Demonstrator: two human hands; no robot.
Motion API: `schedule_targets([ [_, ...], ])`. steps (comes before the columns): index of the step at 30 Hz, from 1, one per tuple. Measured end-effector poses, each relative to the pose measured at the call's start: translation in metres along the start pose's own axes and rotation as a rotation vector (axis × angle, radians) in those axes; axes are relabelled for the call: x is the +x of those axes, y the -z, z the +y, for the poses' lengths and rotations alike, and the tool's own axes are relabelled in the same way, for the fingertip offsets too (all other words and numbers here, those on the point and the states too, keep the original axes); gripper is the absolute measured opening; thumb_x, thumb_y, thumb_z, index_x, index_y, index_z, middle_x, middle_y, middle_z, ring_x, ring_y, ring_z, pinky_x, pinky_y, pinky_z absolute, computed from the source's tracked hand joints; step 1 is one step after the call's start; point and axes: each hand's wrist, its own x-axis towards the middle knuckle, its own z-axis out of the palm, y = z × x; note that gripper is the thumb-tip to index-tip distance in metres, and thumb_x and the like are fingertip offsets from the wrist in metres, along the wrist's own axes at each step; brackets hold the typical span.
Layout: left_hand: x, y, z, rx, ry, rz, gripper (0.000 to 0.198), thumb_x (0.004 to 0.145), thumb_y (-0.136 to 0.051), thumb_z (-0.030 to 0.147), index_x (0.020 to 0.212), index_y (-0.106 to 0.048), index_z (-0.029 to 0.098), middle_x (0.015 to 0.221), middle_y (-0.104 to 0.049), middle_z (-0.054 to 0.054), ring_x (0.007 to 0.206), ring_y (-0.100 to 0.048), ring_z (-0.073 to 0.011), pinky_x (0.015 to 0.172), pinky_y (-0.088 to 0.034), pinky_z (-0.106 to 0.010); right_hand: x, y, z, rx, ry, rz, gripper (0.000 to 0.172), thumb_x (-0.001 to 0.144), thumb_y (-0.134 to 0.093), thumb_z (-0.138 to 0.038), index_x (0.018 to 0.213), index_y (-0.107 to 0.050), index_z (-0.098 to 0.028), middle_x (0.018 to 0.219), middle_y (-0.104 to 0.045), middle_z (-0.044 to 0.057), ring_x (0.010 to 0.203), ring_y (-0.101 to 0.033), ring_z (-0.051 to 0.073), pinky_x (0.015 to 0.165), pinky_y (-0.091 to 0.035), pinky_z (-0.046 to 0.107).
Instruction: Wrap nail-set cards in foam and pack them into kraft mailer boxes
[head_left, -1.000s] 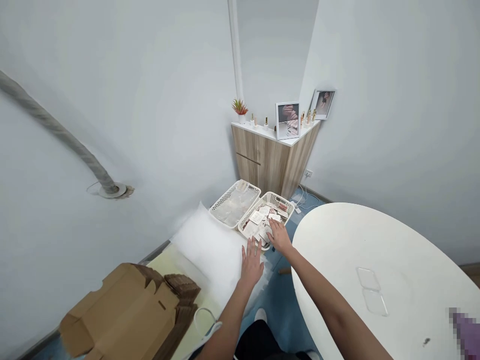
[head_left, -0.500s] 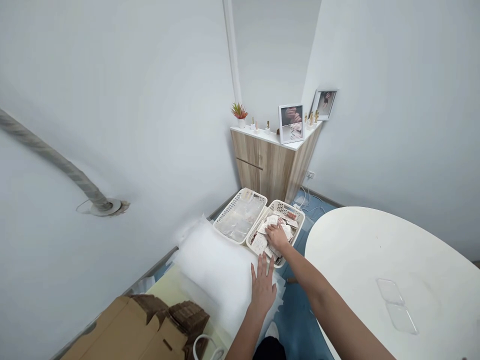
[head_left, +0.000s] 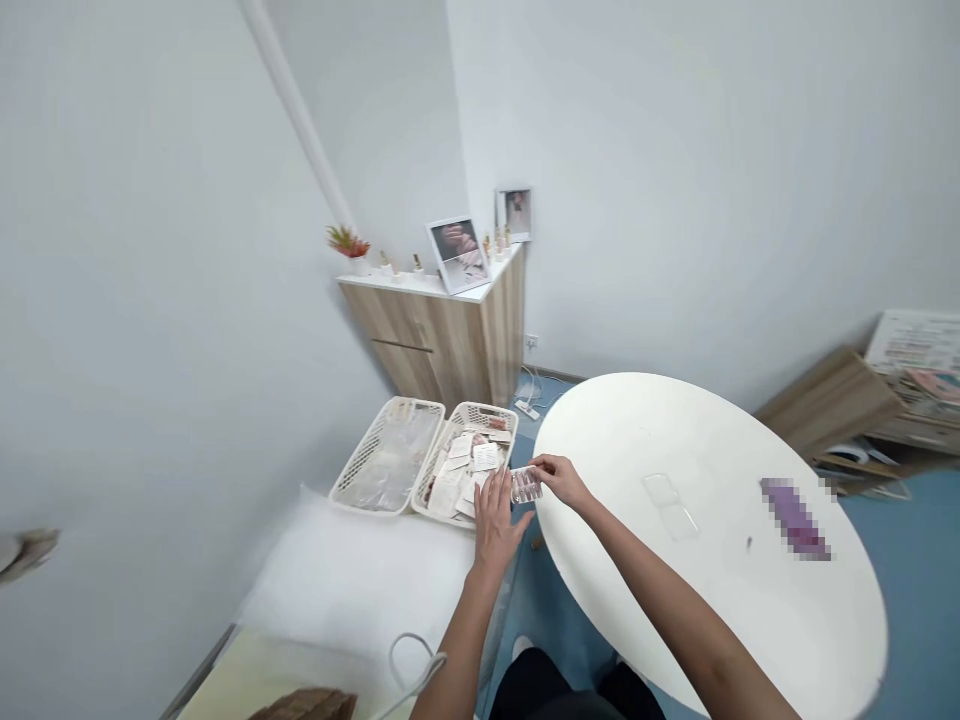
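Clear packet (head_left: 526, 485) is pinched between the right hand's (head_left: 562, 481) fingers at the edge of the tabletop (head_left: 675, 420), with the left hand (head_left: 495, 525) open and spread just beside it. Cards (head_left: 466, 470) lie heaped in one basket (head_left: 480, 412); clear bags (head_left: 390, 465) fill the other basket (head_left: 352, 450).

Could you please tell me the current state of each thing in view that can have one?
Right hand: pinching a clear plastic pack.
Left hand: open, fingers raised beside the pack.
White basket of cards: filled with loose cards and packets.
White basket of clear bags: holding folded clear plastic.
Wooden cabinet door: shut.
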Motion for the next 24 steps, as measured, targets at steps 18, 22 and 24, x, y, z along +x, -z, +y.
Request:
schedule_targets([
  [18, 0.001, -0.201, 0.180, 0.084, -0.181, -0.539, 0.048, 0.076, -0.072, 0.041, 0.116, -0.054, 0.021, 0.111, -0.055, -0.007, 0.101, -0.054, -0.0248, 0.090, -0.044, -0.038, -0.218, 0.248, 0.149, -0.892, -0.477, 0.249, 0.058, 0.081, -0.051, -0.021, 0.139, -0.049, -0.013, 0.149, -0.042, 0.014, 0.134, -0.038, 0.030, 0.108, -0.033, 0.042],
  [22, 0.006, -0.244, 0.204, 0.130, -0.146, -0.552, 0.047, 0.076, -0.071, 0.040, 0.116, -0.053, 0.022, 0.111, -0.053, -0.006, 0.101, -0.052, -0.0242, 0.089, -0.043, -0.036, -0.242, 0.248, 0.168, -1.022, -0.426, 0.033, 0.073, 0.080, -0.049, -0.017, 0.151, -0.030, -0.016, 0.159, -0.024, 0.009, 0.142, -0.023, 0.032, 0.114, -0.022, 0.046],
  [24, 0.006, -0.260, 0.210, 0.167, -0.137, -0.542, 0.048, 0.077, -0.070, 0.039, 0.118, -0.052, 0.021, 0.111, -0.053, -0.007, 0.103, -0.052, -0.0248, 0.090, -0.042, -0.037, -0.250, 0.241, 0.171, -1.041, -0.418, 0.020, 0.072, 0.083, -0.045, -0.017, 0.152, -0.025, -0.020, 0.160, -0.021, 0.006, 0.144, -0.019, 0.032, 0.115, -0.019, 0.049],
])
